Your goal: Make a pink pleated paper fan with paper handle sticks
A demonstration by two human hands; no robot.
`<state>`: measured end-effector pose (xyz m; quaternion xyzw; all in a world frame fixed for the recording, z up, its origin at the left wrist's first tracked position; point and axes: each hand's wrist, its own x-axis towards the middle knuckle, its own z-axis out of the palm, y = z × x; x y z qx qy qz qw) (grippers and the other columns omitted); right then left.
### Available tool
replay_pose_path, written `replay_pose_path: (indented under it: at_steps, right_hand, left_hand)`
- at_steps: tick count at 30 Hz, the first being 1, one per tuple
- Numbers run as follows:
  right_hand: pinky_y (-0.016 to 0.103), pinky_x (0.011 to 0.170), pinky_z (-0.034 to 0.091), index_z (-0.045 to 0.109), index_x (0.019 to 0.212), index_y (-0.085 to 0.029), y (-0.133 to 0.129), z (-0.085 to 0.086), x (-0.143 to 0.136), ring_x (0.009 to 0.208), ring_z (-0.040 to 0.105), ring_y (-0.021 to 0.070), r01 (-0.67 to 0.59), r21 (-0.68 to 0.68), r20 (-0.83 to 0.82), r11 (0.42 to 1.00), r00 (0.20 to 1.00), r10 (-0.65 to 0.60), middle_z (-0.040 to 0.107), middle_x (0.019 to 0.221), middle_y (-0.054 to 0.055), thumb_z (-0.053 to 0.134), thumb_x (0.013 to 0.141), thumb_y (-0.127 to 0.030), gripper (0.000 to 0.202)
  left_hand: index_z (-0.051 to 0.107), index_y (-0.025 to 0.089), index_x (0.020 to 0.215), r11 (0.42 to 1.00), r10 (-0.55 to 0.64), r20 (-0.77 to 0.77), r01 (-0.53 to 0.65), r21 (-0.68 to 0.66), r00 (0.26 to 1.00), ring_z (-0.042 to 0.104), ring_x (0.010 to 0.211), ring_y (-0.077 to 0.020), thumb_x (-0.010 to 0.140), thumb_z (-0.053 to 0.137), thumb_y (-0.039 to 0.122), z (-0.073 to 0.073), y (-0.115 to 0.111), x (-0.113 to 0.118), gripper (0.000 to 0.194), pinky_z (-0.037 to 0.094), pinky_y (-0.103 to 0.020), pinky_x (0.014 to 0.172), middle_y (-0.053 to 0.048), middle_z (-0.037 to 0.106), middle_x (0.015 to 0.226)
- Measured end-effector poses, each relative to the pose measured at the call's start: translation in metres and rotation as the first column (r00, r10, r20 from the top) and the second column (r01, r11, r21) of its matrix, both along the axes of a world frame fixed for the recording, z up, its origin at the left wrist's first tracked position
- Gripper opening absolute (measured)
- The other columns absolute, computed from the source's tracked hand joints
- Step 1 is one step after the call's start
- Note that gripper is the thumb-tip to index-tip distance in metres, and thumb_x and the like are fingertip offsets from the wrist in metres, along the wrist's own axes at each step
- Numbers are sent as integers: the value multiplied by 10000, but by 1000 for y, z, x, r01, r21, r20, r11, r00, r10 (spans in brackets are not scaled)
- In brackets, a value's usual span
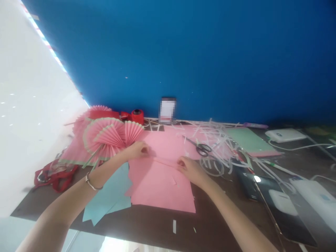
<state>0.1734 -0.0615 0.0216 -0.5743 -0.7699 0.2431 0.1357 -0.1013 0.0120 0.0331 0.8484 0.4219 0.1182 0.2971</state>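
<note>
Pink paper sheets (162, 192) lie flat on the dark table. Above them a narrow folded pink strip (165, 161) stretches between my two hands. My left hand (138, 149) pinches its left end, fingers closed. At the strip's right end, my right hand (188, 168) has thumb and fingers pressed together on it. A small pink scrap (173, 181) rests on the sheet below my right hand. Pleated pink fans with pale green edges (112, 134) sit just beyond my left forearm.
Black scissors (203, 149) and white paper strips (217, 140) lie behind my right hand. Light blue paper (112, 196) is under my left forearm. A red tape roll (137, 116) stands by the blue wall. Phones (288, 213) and a white power bank (285, 135) are at right.
</note>
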Motion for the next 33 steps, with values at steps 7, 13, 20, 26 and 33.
replay_pose_path:
  at_steps: [7, 13, 20, 26, 33]
  right_hand:
    - [268, 637, 371, 569, 766, -173, -2, 4, 3, 702, 541, 166, -125, 327, 212, 937, 976, 56, 597, 736, 35, 490, 815, -164, 93]
    - [304, 678, 363, 604, 968, -132, -5, 1, 3, 685, 544, 170, -244, 795, 328, 556, 943, -55, 628, 731, 57, 466, 839, -77, 198]
    - [319, 647, 392, 566, 1070, -114, -13, 4, -14, 660, 555, 172, -301, 855, 354, 421, 934, -50, 643, 748, 73, 525, 803, -51, 277]
    - [347, 711, 447, 525, 1164, -119, -18, -3, -21, 768, 590, 203, -312, 833, 318, 456, 946, 66, 661, 830, 95, 486, 808, -27, 369]
    - [400, 819, 459, 560, 1128, -206, -18, 0, -27, 920, 583, 231, 111, 639, -222, 761, 974, 45, 633, 966, 97, 591, 771, -295, 369]
  left_hand:
    - [618, 176, 740, 944, -158, -91, 177, 277, 983, 534, 764, -169, 828, 503, 295, 4, -4, -9, 187, 375, -268, 721, -48, 578, 755]
    - [591, 160, 952, 742, 311, 325, -442, 505, 893, 489, 1022, -263, 855, 468, 305, -3, -28, 11, 214, 347, -423, 905, -147, 564, 1009]
    - [644, 94, 852, 759, 587, 659, -36, -650, 471, 630, 795, -235, 727, 590, 524, -14, -61, 84, 451, 469, -365, 759, -136, 664, 842]
    - [688, 103, 827, 657, 722, 652, 64, -751, 231, 634, 881, -226, 659, 716, 385, -19, -54, 88, 330, 441, -352, 867, -120, 692, 885]
    - [699, 109, 855, 702, 691, 690, 28, -712, 217, 611, 971, -245, 682, 702, 389, -21, -58, 87, 329, 411, -371, 933, -131, 685, 948]
